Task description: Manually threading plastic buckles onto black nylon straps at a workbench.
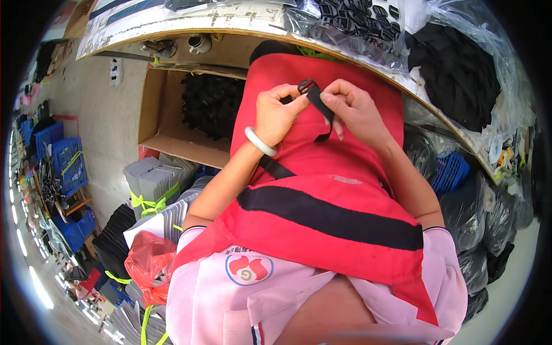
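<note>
Over my lap, which a red apron (322, 158) covers, both hands work on a black plastic buckle (306, 86) with a black webbing strap (320, 108) at it. My left hand (277, 115) pinches the buckle and the strap beside it between thumb and forefinger. From the other side, my right hand (357, 112) grips the strap just below the buckle, thumb and finger closed on it. The strap's lower end hangs down past my right fingers against the apron. Whether the strap runs through the buckle's slots is too small to tell.
A worktable (241, 26) curves ahead, bearing a clear bag of black buckles (356, 20) and a black fabric pile (454, 75). At left stand a cardboard box (172, 141) of black pieces, tied grey bundles (152, 178) and a red plastic bag (150, 259). Dark bags (466, 213) lie right.
</note>
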Available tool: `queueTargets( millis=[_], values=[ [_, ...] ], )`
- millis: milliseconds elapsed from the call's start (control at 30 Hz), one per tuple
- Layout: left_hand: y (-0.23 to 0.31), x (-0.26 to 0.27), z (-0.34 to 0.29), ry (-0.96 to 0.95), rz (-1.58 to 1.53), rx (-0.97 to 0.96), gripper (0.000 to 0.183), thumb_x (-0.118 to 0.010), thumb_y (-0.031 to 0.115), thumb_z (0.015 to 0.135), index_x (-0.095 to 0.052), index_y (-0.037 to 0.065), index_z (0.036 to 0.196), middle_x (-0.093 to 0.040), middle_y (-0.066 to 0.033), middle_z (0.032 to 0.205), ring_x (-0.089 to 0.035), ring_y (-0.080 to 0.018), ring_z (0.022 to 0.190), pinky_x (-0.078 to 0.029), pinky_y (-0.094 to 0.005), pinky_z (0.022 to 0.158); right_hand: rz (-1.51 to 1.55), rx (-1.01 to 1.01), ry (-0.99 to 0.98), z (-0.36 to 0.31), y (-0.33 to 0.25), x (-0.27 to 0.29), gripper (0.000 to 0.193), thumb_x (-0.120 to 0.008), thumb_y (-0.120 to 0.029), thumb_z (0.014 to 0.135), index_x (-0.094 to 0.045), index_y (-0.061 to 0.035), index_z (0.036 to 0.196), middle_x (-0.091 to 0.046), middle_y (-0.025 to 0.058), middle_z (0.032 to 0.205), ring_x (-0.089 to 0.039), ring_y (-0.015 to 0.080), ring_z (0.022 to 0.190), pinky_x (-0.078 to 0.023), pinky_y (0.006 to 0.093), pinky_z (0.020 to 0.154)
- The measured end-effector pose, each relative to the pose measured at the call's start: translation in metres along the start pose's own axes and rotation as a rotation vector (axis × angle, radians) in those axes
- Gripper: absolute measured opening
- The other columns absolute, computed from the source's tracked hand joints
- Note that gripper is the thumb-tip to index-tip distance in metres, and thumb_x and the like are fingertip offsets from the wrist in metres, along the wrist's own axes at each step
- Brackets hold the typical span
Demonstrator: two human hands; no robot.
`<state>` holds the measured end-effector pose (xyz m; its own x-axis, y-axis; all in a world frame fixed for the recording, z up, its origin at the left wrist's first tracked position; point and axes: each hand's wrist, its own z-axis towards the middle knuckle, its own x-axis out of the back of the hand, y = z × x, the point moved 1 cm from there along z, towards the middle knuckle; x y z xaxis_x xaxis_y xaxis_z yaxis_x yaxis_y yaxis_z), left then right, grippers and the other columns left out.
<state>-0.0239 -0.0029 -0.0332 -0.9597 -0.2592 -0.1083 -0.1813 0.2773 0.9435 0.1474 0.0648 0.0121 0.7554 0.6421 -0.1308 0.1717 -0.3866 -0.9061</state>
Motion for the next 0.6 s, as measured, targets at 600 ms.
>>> queueTargets(
  millis=[600],
  values=[
    [0.004,-0.002,-0.003,-0.008,0.674,-0.654,0.02,-0.068,-0.002,0.081,-0.068,0.0,0.101,-0.064,-0.0092,0.077,-0.061,-0.0151,0.067,-0.047,-0.0265,0.059,0.379,-0.011,0.173,0.013,0.019,-0.009,0.024,-0.06,-0.018,0.096,-0.056,-0.0001,0.111,-0.062,0.0052,0.077,-0.056,0.0075,0.057,-0.048,0.022,0.051]
  ],
)
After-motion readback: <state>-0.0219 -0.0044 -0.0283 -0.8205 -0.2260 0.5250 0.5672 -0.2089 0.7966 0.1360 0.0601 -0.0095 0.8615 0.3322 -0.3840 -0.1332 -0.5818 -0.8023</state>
